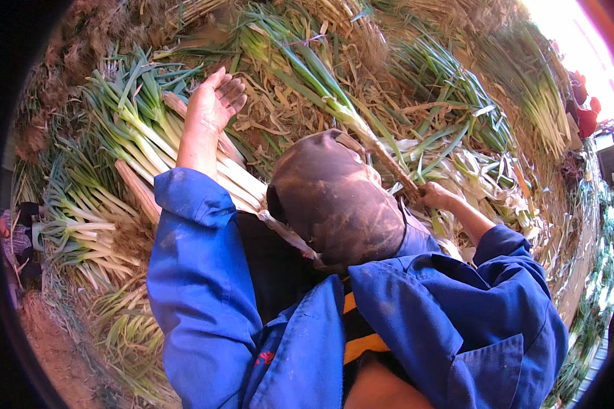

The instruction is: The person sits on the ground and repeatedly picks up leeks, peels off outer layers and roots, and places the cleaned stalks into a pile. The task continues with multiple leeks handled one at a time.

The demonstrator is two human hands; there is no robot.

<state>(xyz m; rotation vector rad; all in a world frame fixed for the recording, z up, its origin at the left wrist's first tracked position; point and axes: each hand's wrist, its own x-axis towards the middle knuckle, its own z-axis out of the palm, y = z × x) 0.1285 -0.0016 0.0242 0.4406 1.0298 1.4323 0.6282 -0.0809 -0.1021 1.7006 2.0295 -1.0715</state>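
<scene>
My right hand (437, 196) grips the lower end of a long green onion (355, 120), whose soil-brown stalk slants up and left to pale and green leaves. My left hand (216, 99) is raised, fingers apart and a little curled, with nothing in it. Below and behind my left forearm lies a pile of peeled green onions (148, 148) with white stalks and green tops. Brown, soiled cloth (332, 199) covers my knee between the arms.
Peeled onion skins (470, 168) and dry leaves cover the ground at the right. More green onion bundles lie at the left (89, 235), upper right (450, 87) and far right (537, 92). A person in red (587, 115) is at the right edge; another person (20, 235) is partly visible at the left.
</scene>
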